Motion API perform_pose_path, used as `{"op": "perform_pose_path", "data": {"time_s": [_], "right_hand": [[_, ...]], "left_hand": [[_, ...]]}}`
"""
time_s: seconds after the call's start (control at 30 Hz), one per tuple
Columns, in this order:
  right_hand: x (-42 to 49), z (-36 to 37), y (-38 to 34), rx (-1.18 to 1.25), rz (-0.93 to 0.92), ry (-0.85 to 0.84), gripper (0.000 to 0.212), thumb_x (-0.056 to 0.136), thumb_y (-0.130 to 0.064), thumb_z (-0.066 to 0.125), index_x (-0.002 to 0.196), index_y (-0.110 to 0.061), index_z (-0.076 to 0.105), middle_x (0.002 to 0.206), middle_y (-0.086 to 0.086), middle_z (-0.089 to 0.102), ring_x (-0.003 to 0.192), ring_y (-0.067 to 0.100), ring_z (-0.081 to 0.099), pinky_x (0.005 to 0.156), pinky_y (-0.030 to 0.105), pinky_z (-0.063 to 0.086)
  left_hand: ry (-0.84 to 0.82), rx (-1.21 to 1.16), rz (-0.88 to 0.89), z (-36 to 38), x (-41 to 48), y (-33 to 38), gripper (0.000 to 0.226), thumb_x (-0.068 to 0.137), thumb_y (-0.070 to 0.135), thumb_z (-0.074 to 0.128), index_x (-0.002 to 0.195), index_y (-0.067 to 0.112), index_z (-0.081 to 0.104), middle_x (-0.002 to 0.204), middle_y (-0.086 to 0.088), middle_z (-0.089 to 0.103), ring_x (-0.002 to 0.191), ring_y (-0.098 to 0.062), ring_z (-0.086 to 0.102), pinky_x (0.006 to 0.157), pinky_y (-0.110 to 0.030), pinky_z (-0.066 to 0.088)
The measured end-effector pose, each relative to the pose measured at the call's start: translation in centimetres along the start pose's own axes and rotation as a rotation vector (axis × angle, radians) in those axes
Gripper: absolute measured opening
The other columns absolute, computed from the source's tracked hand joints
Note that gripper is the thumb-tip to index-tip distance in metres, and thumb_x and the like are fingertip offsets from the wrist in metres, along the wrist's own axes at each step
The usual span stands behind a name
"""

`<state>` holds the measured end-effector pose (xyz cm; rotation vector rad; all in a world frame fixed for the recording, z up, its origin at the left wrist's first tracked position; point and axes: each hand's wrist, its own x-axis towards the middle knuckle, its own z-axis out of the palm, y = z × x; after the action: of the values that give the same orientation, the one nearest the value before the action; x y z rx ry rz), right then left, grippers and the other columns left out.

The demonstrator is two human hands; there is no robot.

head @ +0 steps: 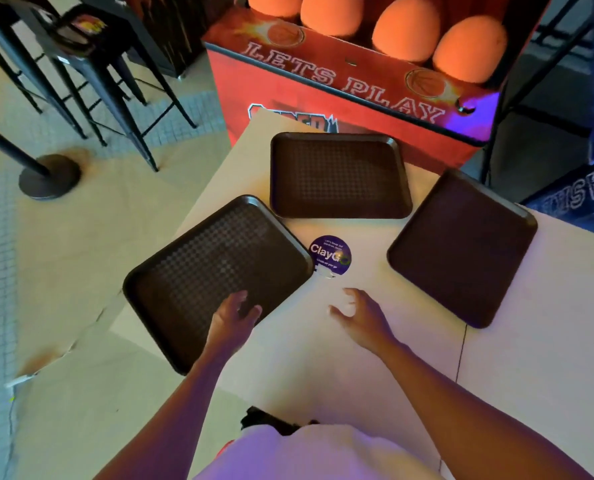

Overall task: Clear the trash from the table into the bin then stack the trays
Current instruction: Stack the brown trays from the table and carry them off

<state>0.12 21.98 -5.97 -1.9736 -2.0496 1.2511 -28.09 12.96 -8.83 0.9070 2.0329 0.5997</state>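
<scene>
Three dark brown trays lie apart on a pale table (323, 348), all with nothing on them. The left tray (205, 268) sits tilted and hangs over the table's left edge. The far tray (338, 176) lies at the back middle, the right tray (461, 247) at the right. My left hand (234, 315) hovers over the near corner of the left tray, fingers apart, holding nothing. My right hand (361, 315) is over the bare table between the trays, fingers spread and nothing in it. No trash or bin is in view.
A round purple ClayGo sticker (330, 254) is stuck to the table between the trays. Behind the table stands a red arcade basketball machine (340, 81) with orange balls. Black stools (91, 64) and a stanchion base (49, 176) stand on the floor at left.
</scene>
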Motion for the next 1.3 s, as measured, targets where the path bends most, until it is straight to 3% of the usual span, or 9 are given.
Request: {"op": "perform_pose_path", "data": {"time_s": [0.17,0.37,0.57,0.73,0.87,1.3], "right_hand": [[3.7,2.0,-4.4,-0.048,-0.023,-0.071,0.07,0.09,-0.061,0.065,0.147,-0.025,0.047,0.149,-0.002,0.054,0.133,0.02,0.056,0.106,0.034,0.052],[8.7,2.9,-8.2,-0.12,-0.011,-0.09,0.074,0.089,-0.058,0.069,0.148,-0.022,0.044,0.15,0.001,0.049,0.136,0.024,0.052,0.093,0.03,0.052],[12.4,3.6,-10.4,-0.276,0.0,-0.078,0.073,0.092,-0.052,0.067,0.151,-0.019,0.039,0.151,0.004,0.047,0.138,0.029,0.049,0.099,0.042,0.053],[13.1,4.7,-11.5,-0.334,-0.005,-0.067,0.068,0.094,-0.045,0.068,0.15,-0.019,0.039,0.15,0.005,0.048,0.137,0.031,0.051,0.097,0.042,0.054],[12.9,4.6,-11.1,-0.366,-0.003,-0.061,0.062,0.095,-0.039,0.069,0.147,-0.015,0.044,0.144,0.008,0.052,0.133,0.031,0.054,0.098,0.043,0.054],[6.8,3.8,-5.9,-0.246,0.051,-0.081,0.046,0.097,-0.016,0.068,0.141,-0.016,0.053,0.134,0.008,0.065,0.125,0.028,0.064,0.103,0.038,0.056]], "left_hand": [[0.114,-0.076,-0.071,-3.0,1.2,-3.0,0.052,0.095,0.04,0.073,0.14,0.018,0.06,0.136,-0.003,0.067,0.119,-0.019,0.068,0.102,-0.045,0.056],[0.344,-0.164,-0.141,-7.0,2.0,-6.6,0.042,0.096,0.034,0.072,0.133,0.018,0.064,0.128,-0.001,0.07,0.115,-0.018,0.069,0.1,-0.04,0.056],[0.551,-0.09,-0.365,-10.1,2.2,-10.3,0.047,0.094,0.03,0.065,0.139,0.021,0.053,0.139,-0.005,0.052,0.133,-0.027,0.046,0.103,-0.05,0.05],[0.531,-0.12,-0.47,-10.5,2.1,-12.5,0.055,0.091,0.022,0.065,0.141,0.017,0.045,0.14,-0.007,0.052,0.13,-0.031,0.049,0.1,-0.055,0.051],[0.489,-0.147,-0.489,-10.5,2.5,-12.8,0.05,0.09,0.016,0.061,0.137,0.02,0.048,0.135,-0.005,0.059,0.116,-0.031,0.063,0.093,-0.054,0.057],[0.399,-0.079,-0.478,-11.0,2.8,-13.1,0.045,0.083,0.008,0.06,0.127,0.022,0.057,0.129,-0.006,0.066,0.112,-0.034,0.065,0.089,-0.049,0.055]]}}
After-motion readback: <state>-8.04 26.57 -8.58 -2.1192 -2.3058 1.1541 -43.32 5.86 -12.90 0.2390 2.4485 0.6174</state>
